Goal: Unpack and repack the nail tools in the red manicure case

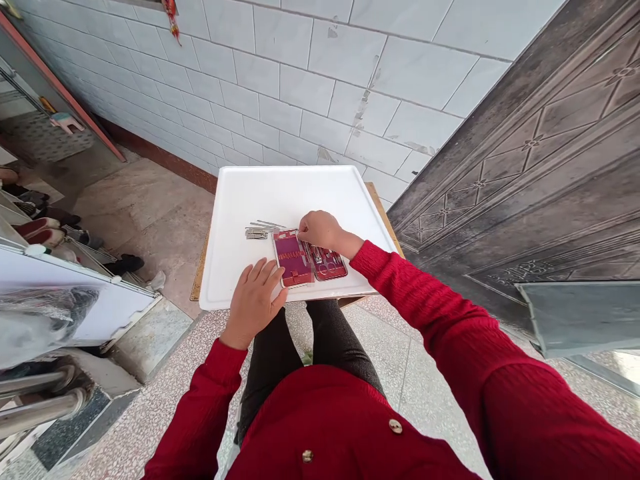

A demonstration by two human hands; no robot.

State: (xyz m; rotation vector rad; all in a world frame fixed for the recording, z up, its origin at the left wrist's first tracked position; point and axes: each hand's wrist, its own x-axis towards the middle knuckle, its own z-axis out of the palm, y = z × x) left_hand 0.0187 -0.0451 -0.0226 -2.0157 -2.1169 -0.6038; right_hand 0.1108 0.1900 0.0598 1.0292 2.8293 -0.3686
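An open manicure case [291, 255] with a dark red and purple lining lies near the front edge of a white tray-like tabletop [250, 190]. Its right half holds small scissors [327, 268] and other shiny tools. My right hand [320, 230] is over the top of the case, fingers pinched together; what they hold is hidden. Spread and flat, my left hand [256, 297] rests on the tabletop with its fingertips by the case's left edge. Nail clippers [257, 234] and several slim metal tools [267, 223] lie left of the case.
Behind the tabletop stands a white tiled wall [300, 87]. A dark panelled door [525, 173] is on the right. Shoes [43, 230] sit on a rack at the left. A wooden stand [199, 273] shows under the tabletop, above my legs.
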